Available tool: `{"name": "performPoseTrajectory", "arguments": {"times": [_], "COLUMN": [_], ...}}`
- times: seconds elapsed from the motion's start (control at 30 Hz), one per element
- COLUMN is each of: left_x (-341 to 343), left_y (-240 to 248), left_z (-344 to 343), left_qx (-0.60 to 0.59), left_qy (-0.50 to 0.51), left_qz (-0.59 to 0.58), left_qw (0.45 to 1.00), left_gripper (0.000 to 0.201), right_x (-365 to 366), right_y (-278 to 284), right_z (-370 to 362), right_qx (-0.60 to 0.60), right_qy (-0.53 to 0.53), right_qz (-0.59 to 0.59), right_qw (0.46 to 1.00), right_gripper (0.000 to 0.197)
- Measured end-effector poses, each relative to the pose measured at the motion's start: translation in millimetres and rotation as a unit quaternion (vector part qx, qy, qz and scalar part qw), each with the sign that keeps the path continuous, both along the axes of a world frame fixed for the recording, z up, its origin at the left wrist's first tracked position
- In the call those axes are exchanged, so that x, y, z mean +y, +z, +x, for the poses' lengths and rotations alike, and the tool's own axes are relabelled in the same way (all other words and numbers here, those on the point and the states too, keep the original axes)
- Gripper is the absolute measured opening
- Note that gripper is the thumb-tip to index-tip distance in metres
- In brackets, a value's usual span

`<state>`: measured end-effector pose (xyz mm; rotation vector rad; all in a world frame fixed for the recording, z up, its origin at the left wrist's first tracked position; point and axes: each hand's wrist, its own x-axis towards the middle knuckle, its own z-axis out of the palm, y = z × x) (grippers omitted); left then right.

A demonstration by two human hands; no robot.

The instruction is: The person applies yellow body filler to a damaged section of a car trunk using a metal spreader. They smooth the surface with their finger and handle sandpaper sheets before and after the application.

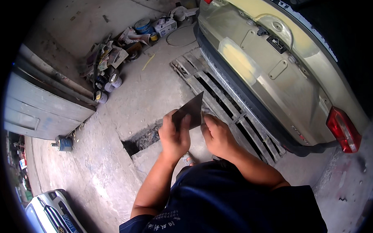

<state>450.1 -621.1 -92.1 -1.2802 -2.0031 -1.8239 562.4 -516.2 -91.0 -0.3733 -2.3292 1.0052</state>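
Note:
In front of my chest I hold a dark grey, stiff-looking sheet of sandpaper (193, 109), with one corner pointing up and away. My left hand (174, 135) grips its left side, the thumb lying across the face. At the lower right edge, the fingers of my right hand (218, 135) are closed on the sheet; their tips are partly hidden. Beyond my hands, to the right, stands the rear of a beige car (259, 73). Its tailgate carries a pale yellow filler patch (238, 59), apart from both hands.
A slatted grate (218, 97) lies along the car's bumper. Beside my feet is a rough pit (144, 140) in the concrete floor. Cans, papers and a blue bucket (143, 26) line the far wall. A paint can (64, 143) and a white car (54, 219) are at left.

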Motion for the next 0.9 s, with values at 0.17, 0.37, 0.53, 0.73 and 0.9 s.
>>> {"name": "performPoseTrajectory", "arguments": {"times": [0.17, 0.37, 0.53, 0.73, 0.9], "left_x": [-6.1, 7.6, 3.7, 9.1, 2.8], "left_y": [-1.9, 3.7, 9.6, -1.2, 2.7], "left_z": [-0.7, 13.1, 4.8, 11.6, 8.5], "left_qx": [-0.356, -0.346, -0.349, -0.423, -0.388], "left_qy": [-0.048, -0.046, -0.063, -0.036, -0.035], "left_qz": [0.083, 0.123, 0.147, 0.152, 0.157], "left_qw": [0.929, 0.929, 0.923, 0.893, 0.907], "left_gripper": [0.030, 0.030, 0.030, 0.031, 0.031], "right_x": [12.5, 6.1, 10.2, 8.6, 9.5], "right_y": [15.0, 6.6, 4.2, 15.5, -3.9], "right_z": [10.4, 6.1, 10.4, 3.6, 8.6], "right_qx": [0.042, 0.121, 0.058, 0.153, 0.114], "right_qy": [0.037, 0.072, 0.095, 0.094, 0.114], "right_qz": [-0.170, -0.071, -0.070, -0.065, -0.043], "right_qw": [0.984, 0.988, 0.991, 0.982, 0.986], "right_gripper": [0.029, 0.037, 0.038, 0.034, 0.031]}}
